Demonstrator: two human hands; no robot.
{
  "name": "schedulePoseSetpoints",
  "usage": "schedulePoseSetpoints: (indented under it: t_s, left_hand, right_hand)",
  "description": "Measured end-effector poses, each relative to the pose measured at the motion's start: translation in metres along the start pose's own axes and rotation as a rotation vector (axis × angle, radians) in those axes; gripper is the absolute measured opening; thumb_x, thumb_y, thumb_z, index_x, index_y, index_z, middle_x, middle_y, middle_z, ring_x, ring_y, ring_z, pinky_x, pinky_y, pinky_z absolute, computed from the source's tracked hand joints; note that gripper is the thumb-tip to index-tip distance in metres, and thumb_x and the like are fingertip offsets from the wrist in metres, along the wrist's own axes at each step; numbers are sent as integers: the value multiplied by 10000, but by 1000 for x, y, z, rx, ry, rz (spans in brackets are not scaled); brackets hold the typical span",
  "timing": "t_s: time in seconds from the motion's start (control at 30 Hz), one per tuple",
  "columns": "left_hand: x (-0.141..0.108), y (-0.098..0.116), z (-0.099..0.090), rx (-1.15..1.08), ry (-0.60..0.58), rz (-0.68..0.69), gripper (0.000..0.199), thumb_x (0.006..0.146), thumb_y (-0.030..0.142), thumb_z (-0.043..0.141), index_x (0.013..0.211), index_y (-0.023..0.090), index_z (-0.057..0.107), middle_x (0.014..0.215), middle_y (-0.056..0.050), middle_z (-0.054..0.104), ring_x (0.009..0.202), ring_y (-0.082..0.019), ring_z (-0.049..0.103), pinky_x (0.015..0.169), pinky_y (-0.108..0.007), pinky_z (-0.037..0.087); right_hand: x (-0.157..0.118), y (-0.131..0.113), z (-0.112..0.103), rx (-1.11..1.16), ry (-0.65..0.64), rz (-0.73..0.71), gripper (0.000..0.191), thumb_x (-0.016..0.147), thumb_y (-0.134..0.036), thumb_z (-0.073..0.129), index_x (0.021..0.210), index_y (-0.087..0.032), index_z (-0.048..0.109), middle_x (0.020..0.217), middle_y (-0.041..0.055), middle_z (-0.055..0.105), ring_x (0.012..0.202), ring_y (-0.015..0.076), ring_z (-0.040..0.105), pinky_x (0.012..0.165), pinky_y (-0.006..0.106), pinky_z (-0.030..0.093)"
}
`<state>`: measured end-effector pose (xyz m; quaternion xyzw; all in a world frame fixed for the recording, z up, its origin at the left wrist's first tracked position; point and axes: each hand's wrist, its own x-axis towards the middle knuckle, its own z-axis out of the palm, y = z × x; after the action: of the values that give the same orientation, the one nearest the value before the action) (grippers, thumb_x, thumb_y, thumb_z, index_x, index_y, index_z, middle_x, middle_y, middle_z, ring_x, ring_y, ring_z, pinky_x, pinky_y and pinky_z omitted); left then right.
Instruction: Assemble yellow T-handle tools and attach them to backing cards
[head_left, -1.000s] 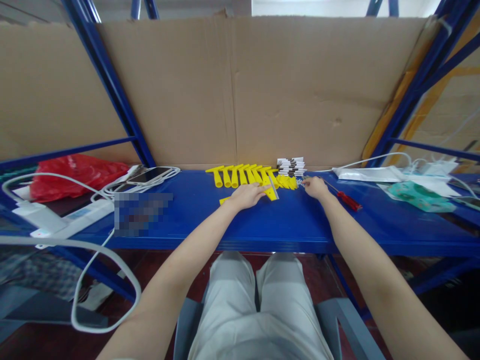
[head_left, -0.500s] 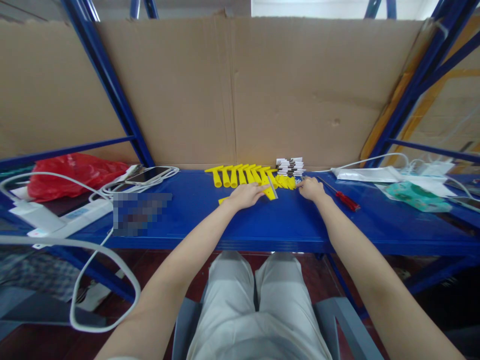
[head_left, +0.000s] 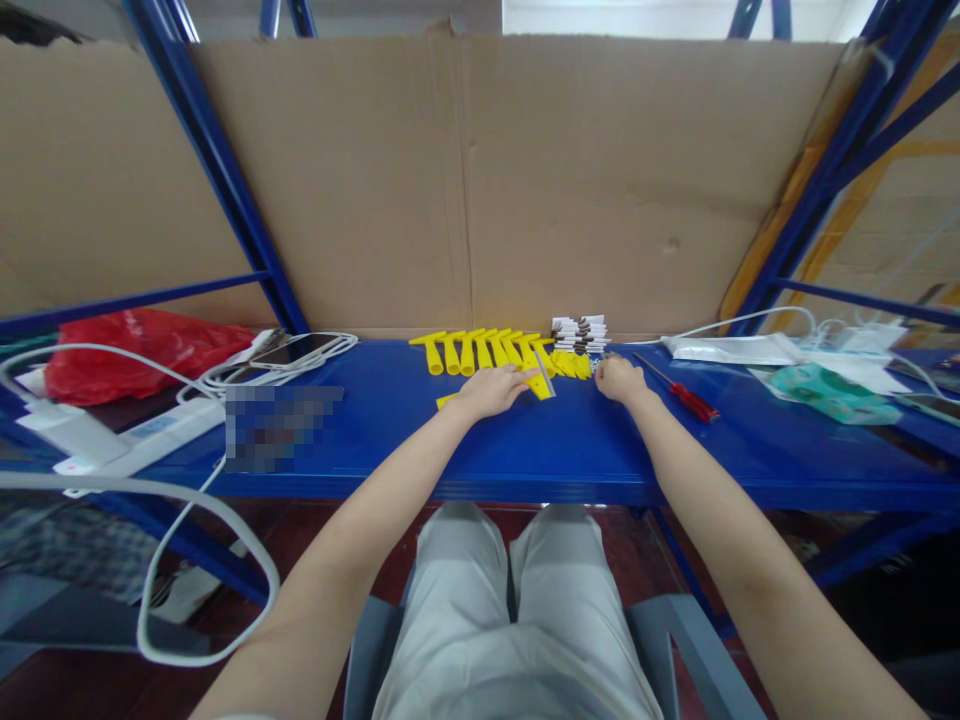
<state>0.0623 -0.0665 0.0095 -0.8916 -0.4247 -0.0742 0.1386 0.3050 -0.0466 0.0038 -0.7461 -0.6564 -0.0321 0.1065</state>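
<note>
My left hand is closed over a yellow scraper, whose head carries a pale, straight blade-like strip. The scraper's handle runs under my palm, and its yellow end shows beyond the wrist. My right hand has its fingers pinched together beside a small heap of tiny silvery pieces; whether it holds one is hidden. Between the hands lie several small flat yellow pieces. A row of T-shaped yellow handles lies behind my left hand. White and brown strips are stacked near the cardboard.
A red-handled screwdriver lies right of my right hand. Farther right are a white packet and a green patterned packet. At left sit a phone, white cables, a power strip and a red bag. A cardboard sheet stands behind.
My right hand has shifted very slightly, and its fingers have drawn together by the silvery pieces. The left hand stays on the scraper.
</note>
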Motion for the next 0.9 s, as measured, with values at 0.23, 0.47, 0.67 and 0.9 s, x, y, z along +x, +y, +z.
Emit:
schedulePoseSetpoints:
  t_s: [0.23, 0.47, 0.67, 0.9]
  left_hand:
    - [1, -2, 2, -9, 11, 0, 465, 984, 335, 339, 1436, 273, 430, 1174, -85, 643, 1067, -226, 620, 826, -296, 488]
    - [1, -2, 3, -23, 27, -16, 461, 980, 334, 349, 1429, 279, 442, 1184, -83, 641, 1078, -228, 617, 824, -288, 484]
    - [1, -2, 1, -37, 28, -33, 461, 981, 334, 349, 1430, 279, 439, 1210, -83, 641, 1111, -231, 606, 855, -302, 482]
    - [19, -13, -8, -57, 97, -108, 449, 966, 291, 392, 1407, 270, 474, 1224, -93, 650, 1120, -239, 602, 904, -345, 470]
  right_hand:
    - [16, 9, 10, 131, -143, -15, 196, 769, -125, 559, 859, -116, 733, 910, 146, 730, 909, 231, 677, 774, 258, 503]
    - [15, 7, 12, 205, -74, -81, 153, 727, -98, 566, 678, -137, 705, 798, 116, 732, 827, 218, 683, 737, 248, 500]
    - [16, -5, 14, 426, 58, -168, 133, 717, -86, 548, 688, -152, 660, 773, 61, 707, 748, 174, 650, 723, 256, 494]
    - [24, -19, 15, 770, 184, -260, 83, 718, -138, 539, 652, -188, 544, 646, -1, 599, 639, 140, 550, 645, 254, 447]
